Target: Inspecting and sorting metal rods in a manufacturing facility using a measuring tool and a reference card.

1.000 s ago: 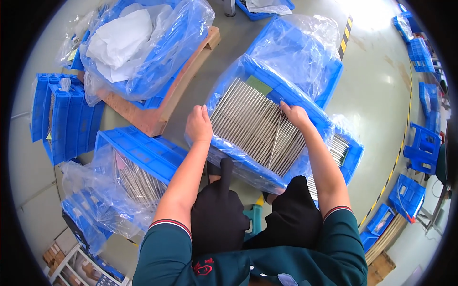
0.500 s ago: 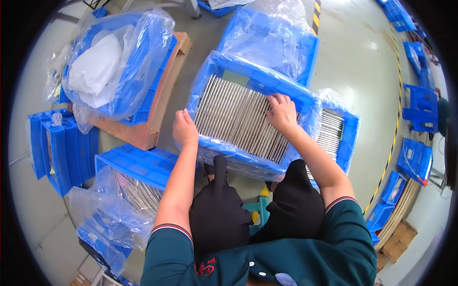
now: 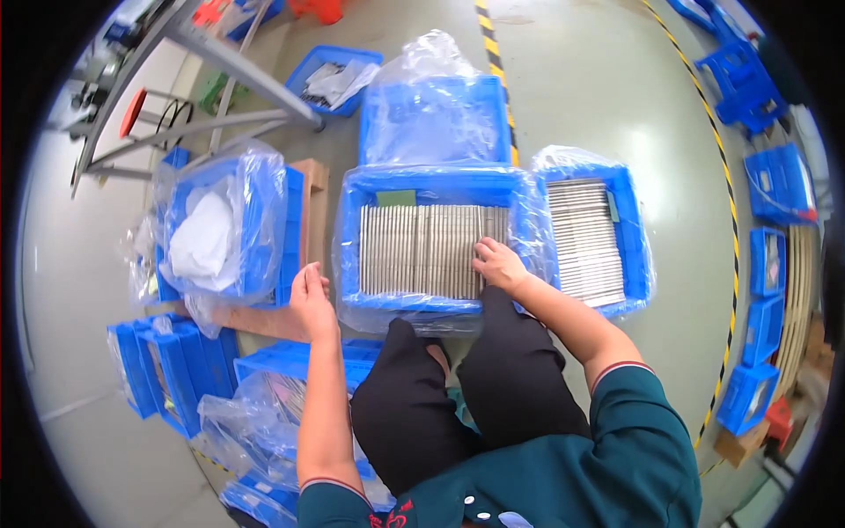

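Observation:
In front of my knees stands a blue plastic bin [image 3: 431, 180] lined with clear film. A tight row of thin, silvery metal strips [image 3: 414, 255] fills most of it, standing on edge side by side. My right hand [image 3: 500, 267] is over the right part of the row, its fingers bent and closed on the strips; the fingertips are partly hidden. To the left of the bin, apart from its rim, my left hand [image 3: 312, 299] is raised with loosely bent fingers and nothing visible in it.
A second blue bin [image 3: 632, 255] of similar strips stands to the right. Behind is a film-covered bin [image 3: 440, 110]. On the left, a bagged bin [image 3: 286, 202] with white sheeting rests on a wooden pallet [image 3: 312, 176]. A grey metal frame [image 3: 238, 62] stands far left.
My left hand has come away from the bin's left rim and moved left. My right hand has shifted nearer along the strips. The view has turned, so the bin now looks square-on.

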`<state>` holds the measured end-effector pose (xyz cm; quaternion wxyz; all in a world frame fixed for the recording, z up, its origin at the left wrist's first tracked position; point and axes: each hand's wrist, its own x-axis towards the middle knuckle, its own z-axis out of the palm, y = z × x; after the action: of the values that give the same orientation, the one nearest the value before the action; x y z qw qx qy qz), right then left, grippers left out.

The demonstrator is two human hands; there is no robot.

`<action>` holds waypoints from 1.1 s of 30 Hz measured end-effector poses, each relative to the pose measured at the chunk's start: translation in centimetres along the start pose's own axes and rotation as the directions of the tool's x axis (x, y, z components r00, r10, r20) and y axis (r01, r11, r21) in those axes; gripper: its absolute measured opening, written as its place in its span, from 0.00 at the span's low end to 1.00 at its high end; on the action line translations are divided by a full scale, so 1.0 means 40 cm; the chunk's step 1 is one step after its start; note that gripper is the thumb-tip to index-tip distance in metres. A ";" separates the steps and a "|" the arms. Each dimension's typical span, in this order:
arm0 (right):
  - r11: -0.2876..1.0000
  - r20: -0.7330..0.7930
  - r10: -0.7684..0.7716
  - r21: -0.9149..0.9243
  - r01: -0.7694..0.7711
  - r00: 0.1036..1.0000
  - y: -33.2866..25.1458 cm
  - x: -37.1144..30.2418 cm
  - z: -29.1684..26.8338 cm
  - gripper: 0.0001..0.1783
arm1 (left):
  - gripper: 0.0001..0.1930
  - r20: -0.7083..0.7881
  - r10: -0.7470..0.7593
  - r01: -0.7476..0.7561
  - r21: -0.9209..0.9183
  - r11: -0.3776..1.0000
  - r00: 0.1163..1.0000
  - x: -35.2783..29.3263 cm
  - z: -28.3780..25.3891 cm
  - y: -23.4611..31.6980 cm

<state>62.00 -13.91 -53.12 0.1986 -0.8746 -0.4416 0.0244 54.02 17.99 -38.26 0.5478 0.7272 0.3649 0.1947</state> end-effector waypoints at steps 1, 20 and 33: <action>0.998 0.043 0.068 -0.019 -0.067 0.997 -0.016 -0.007 -0.004 0.07 | 0.12 0.067 -0.010 0.019 -0.132 0.991 0.998 -0.035 0.008 0.069; 0.527 -0.170 0.827 -0.097 -0.844 0.535 0.227 -0.535 -0.070 0.12 | 0.18 0.803 -0.294 0.763 -0.279 0.583 0.518 -0.311 0.218 0.261; 0.666 -0.028 0.741 -0.097 -0.739 0.671 0.238 -0.482 -0.059 0.21 | 0.12 0.810 -0.333 0.762 -0.200 0.616 0.482 -0.331 0.244 0.254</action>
<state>58.04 -34.81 -57.00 0.1246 -0.9871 -0.0511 0.0866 55.21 0.39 -30.32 0.8549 0.3893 0.2779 -0.2010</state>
